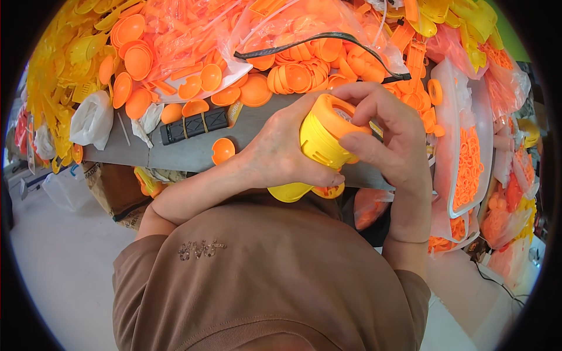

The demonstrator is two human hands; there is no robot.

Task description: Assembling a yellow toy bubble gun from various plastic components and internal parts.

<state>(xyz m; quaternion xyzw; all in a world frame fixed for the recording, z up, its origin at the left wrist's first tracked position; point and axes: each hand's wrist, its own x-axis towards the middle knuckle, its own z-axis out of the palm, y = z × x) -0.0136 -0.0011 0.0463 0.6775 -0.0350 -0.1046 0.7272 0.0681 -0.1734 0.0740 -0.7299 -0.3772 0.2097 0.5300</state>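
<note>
My left hand [278,143] is wrapped round a yellow plastic toy-like piece [321,140], held tilted in front of my chest. Its upper end carries an orange ring [328,111] around a pale round centre. My right hand [391,126] bends over that end, thumb and fingertips touching the orange ring from the right. Below the left thumb, a rounded yellow part and an orange part [329,191] stick out at the bottom. The left fingers behind the piece are hidden.
Orange domed caps [295,76] and bagged orange parts heap along the grey table [126,137]. Yellow parts [58,76] pile at the left. A dark block with rubber bands [193,127] and a single orange cup [223,151] lie nearer. A clear bin of small orange rings [468,167] stands right.
</note>
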